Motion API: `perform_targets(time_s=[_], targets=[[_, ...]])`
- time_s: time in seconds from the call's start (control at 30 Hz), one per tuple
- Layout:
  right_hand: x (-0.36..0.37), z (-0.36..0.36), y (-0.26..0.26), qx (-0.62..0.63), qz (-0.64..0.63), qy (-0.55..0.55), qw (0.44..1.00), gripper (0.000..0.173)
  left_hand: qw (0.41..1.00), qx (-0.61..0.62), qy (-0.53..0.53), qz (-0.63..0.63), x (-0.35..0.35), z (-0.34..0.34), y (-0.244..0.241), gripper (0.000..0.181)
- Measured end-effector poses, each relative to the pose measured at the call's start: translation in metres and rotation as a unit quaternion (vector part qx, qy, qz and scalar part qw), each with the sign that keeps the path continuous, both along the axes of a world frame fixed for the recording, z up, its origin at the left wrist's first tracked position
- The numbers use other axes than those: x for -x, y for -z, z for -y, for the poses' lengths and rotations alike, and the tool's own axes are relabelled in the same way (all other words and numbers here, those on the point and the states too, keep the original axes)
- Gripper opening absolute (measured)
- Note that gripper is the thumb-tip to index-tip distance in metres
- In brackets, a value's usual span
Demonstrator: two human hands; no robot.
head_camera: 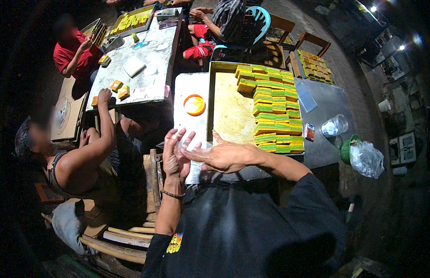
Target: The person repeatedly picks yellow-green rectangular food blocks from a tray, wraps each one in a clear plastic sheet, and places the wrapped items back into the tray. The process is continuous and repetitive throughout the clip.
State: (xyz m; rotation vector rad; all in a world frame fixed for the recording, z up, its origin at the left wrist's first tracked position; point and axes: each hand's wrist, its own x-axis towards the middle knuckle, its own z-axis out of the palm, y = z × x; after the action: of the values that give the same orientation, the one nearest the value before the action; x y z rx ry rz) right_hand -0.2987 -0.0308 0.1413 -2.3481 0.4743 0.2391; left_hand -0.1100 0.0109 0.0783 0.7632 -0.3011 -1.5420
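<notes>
My left hand (176,154) is raised at the near edge of the white board (190,83), fingers spread and palm turned inward. My right hand (227,157) reaches across from the right, its fingers pointing at the left palm. Between them is a thin clear plastic film (197,151), which crosses the fingers of both hands; its exact shape is hard to make out. Just beyond the right hand, a large shallow tray (232,107) holds rows of yellow-and-green layered cake pieces (275,107) along its right side.
An orange-rimmed round container (195,114) sits on the white board. Right of the tray are a clear plastic sheet (306,97), a small box (309,132), a clear jar (334,125) and a green basket (347,149). Co-workers sit around another table (149,69); a bamboo bench (121,239) stands lower left.
</notes>
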Motion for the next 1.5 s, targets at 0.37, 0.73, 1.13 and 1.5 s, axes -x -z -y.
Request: perform_targets(time_s=[0.37,0.73,1.13,1.5], targets=[[-0.009,0.025,0.012,0.018,0.03,0.001,0.999,0.07,0.989,-0.083,-0.09,-0.087,-0.015,0.016,0.045,0.016],[0.126,0.204,0.144,0.371,-0.024,0.499,0.783,0.039,0.963,-0.139,-0.218,-0.078,-0.095,-0.023,0.06,0.022],[0.152,0.174,0.131,-0.041,0.176,0.729,0.661,0.054,0.974,-0.116,-0.163,-0.108,-0.081,-0.033,0.055,0.019],[0.229,0.043,0.13,0.074,0.043,0.773,0.629,0.066,0.99,-0.093,-0.018,-0.103,-0.018,-0.004,0.04,0.017]])
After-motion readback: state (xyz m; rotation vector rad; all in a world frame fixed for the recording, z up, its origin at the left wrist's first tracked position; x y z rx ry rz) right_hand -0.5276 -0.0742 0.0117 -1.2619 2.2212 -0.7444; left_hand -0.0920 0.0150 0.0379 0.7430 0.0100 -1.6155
